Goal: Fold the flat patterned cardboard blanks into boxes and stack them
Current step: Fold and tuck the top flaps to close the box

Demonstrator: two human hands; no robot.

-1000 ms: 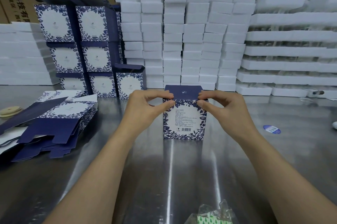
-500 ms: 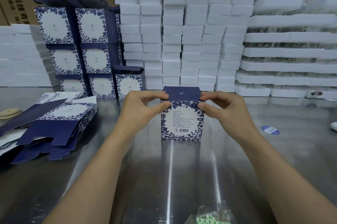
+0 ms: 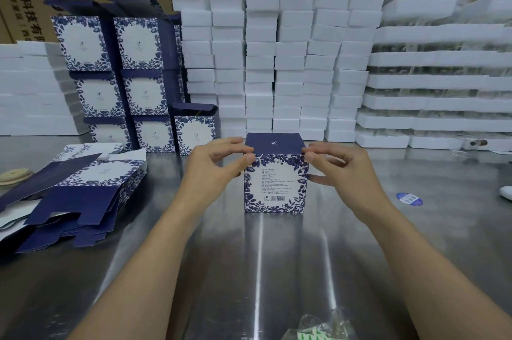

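A folded blue-and-white floral box (image 3: 275,184) stands upright on the steel table (image 3: 249,256), its navy lid down and its label side facing me. My left hand (image 3: 216,168) pinches the box's upper left corner with thumb and fingers. My right hand (image 3: 340,170) pinches the upper right corner, thumb against the side. A pile of flat patterned blanks (image 3: 74,190) lies at the left. Finished boxes (image 3: 124,76) with raised lids are stacked at the back left, and one more box (image 3: 195,132) stands beside them.
Tall columns of white foam blocks (image 3: 277,57) and foam trays (image 3: 437,84) fill the back and right. Brown cartons stand behind them. A blue round sticker (image 3: 409,199) lies on the right, a crumpled plastic bag (image 3: 321,328) at the near edge, a wooden disc (image 3: 13,174) far left.
The box and both hands have barely shifted. The fingers now sit lower at the lid's front corners, and the lid lies flatter on the box.
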